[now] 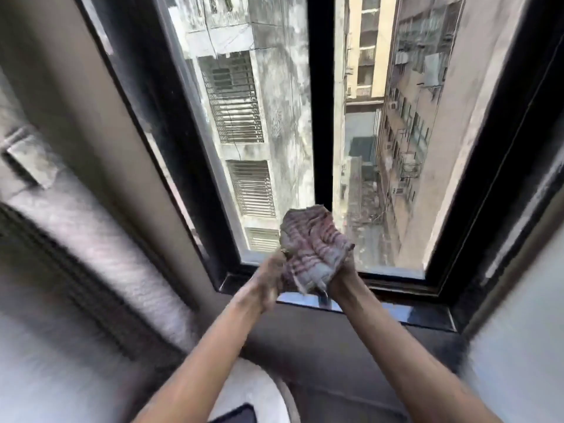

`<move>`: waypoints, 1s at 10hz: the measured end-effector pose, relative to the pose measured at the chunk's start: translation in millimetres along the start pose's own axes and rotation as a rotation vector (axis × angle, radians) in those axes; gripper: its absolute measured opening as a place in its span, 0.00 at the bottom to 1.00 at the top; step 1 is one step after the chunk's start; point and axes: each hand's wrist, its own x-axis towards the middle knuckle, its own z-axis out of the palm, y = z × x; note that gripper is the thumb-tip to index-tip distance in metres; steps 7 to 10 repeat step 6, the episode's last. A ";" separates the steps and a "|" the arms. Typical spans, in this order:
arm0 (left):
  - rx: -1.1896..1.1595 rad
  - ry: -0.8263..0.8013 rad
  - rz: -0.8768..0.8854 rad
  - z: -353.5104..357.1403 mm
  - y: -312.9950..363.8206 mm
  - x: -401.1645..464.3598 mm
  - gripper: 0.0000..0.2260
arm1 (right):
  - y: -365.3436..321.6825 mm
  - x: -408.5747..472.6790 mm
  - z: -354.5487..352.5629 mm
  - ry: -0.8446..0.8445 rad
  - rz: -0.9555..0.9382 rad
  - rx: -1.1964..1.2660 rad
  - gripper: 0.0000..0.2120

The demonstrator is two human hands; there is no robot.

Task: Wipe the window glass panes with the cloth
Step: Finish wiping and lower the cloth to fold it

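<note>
A bunched grey cloth with red stripes (314, 248) is held up in front of the window's black centre bar (320, 117), low down near the bottom frame. My right hand (341, 279) grips its lower right part. My left hand (268, 273), blurred by motion, holds its left edge. The left glass pane (244, 117) and the right glass pane (390, 132) stand on either side of the bar, showing grey buildings outside. I cannot tell whether the cloth touches the glass.
A black sill ledge (396, 312) runs below the panes. A beige wall and window frame (91, 132) slope along the left. A white rounded object with a dark screen (244, 404) sits at the bottom edge between my forearms.
</note>
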 end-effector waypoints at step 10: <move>0.093 0.456 -0.617 -262.5 -432.9 -116.4 0.21 | 448.6 -25.1 -150.7 0.076 0.603 -1.246 0.15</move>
